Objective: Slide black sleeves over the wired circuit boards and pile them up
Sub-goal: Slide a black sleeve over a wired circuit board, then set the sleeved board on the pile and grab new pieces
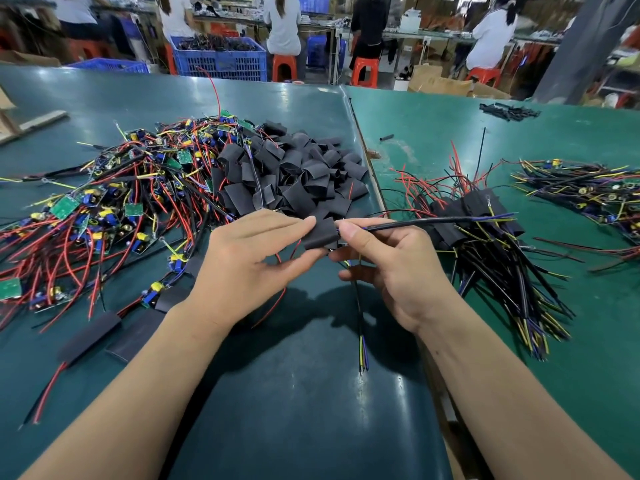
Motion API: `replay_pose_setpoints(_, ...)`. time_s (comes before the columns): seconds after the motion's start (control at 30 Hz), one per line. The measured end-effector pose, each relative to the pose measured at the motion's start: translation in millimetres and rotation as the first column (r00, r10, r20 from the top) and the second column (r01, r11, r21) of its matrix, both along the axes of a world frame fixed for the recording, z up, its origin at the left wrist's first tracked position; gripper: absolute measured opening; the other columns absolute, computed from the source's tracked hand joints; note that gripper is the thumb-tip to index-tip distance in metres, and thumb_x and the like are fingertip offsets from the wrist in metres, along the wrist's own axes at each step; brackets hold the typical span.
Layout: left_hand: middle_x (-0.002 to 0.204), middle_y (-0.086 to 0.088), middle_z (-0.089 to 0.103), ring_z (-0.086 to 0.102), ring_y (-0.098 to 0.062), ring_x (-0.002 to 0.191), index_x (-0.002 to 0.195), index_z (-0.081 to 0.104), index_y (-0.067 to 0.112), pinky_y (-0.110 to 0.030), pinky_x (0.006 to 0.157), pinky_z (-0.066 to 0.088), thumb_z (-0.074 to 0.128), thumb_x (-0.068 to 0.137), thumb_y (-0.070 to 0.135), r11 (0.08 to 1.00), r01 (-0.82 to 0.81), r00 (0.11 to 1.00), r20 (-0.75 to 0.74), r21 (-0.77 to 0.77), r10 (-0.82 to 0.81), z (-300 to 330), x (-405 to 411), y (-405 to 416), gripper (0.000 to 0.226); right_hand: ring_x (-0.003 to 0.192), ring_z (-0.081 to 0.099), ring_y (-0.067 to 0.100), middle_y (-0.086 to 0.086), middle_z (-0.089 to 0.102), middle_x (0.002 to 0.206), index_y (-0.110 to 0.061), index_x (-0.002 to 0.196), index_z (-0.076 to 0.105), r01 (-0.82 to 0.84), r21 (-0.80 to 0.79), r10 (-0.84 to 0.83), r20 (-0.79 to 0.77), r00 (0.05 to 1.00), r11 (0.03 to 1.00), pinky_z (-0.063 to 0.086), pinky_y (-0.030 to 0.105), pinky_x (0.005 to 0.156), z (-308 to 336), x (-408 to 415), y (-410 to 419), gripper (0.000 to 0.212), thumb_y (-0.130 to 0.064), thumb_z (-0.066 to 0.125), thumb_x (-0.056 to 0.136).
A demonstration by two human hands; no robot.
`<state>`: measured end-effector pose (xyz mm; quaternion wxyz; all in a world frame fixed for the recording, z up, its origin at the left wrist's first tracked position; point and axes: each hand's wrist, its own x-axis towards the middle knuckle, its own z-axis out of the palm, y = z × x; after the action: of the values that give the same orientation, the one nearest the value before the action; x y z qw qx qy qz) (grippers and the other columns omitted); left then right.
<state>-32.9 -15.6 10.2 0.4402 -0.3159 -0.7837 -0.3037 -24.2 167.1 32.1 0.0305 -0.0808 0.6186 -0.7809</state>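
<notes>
My left hand [252, 258] pinches a black sleeve [320, 233] between thumb and fingers, just above the table. My right hand [384, 268] grips the black cable [415, 222] of a wired board at the sleeve's right end; the board itself is hidden inside the sleeve and behind my fingers. A second cable with yellow and blue wire ends [362, 348] hangs down from my right hand. A heap of empty black sleeves [298, 174] lies just beyond my hands. Bare green boards with red and black wires [114, 202] are piled at the left. Sleeved boards [485, 223] are stacked at the right.
A green mat [277, 393] covers the table, with a seam [367, 161] running between two table sections. Loose sleeved pieces [90, 336] lie at the front left. Another wire bundle [588, 192] sits far right. People sit on red stools behind, beside a blue crate [218, 62].
</notes>
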Motion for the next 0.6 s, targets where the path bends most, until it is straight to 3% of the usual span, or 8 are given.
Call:
replay_pose_setpoints(0.2,0.09,-0.007,0.073,0.068,-0.02,0.078,0.106,0.072,0.0,-0.032,0.077,0.056,0.081,0.077,0.021,0.999,0.01,0.995,0.101,0.05,-0.015,4.7,4.6,2.2,0.037,0.06,0.067,0.016,0.007,0.071,0.077,-0.013,0.092,0.065,-0.057,-0.076,0.063,0.08,0.995,0.995,0.052,0.023,0.051,5.6,-2.8,4.3,0.011,-0.022,0.067,0.085)
replay_pose_setpoints(0.3,0.092,-0.004,0.073,0.067,-0.014,0.081,0.107,0.071,0.004,-0.028,0.082,0.055,0.082,0.074,0.026,0.994,0.055,0.986,0.154,0.089,-0.069,7.7,7.3,3.5,0.041,0.054,0.063,0.016,0.007,0.067,0.067,-0.015,0.076,0.068,-0.105,-0.027,0.108,0.11,0.988,0.994,0.052,0.022,0.05,7.4,-2.2,6.7,0.014,-0.028,0.07,0.074)
replay_pose_setpoints(0.37,0.093,-0.003,0.073,0.067,-0.013,0.082,0.105,0.072,0.005,-0.028,0.082,0.055,0.082,0.074,0.021,0.989,0.09,0.98,0.164,0.118,-0.109,8.0,7.1,3.5,0.036,0.052,0.062,0.016,0.007,0.066,0.064,-0.016,0.066,0.069,-0.094,-0.048,0.101,0.147,0.984,0.994,0.051,0.021,0.048,7.9,-3.2,10.1,0.014,-0.028,0.07,0.073)
replay_pose_setpoints(0.47,0.091,-0.002,0.073,0.068,-0.015,0.081,0.102,0.073,0.007,-0.03,0.078,0.054,0.078,0.08,0.005,0.981,0.121,0.969,0.195,0.154,-0.151,6.4,5.5,1.5,0.023,0.05,0.062,0.015,0.005,0.066,0.062,-0.017,0.072,0.067,-0.073,-0.064,0.084,0.194,0.977,0.995,0.05,0.021,0.046,8.8,-6.1,14.5,0.014,-0.031,0.071,0.073)
replay_pose_setpoints(0.6,0.086,0.001,0.072,0.065,-0.013,0.077,0.095,0.075,0.007,-0.03,0.076,0.052,0.075,0.083,0.006,0.986,0.088,0.973,0.2,0.141,-0.116,3.7,4.7,2.6,0.012,0.051,0.062,0.017,0.007,0.066,0.062,-0.015,0.068,0.071,-0.131,0.004,0.128,0.18,0.975,0.991,0.05,0.022,0.046,7.1,-6.3,17.2,0.021,-0.035,0.07,0.074)
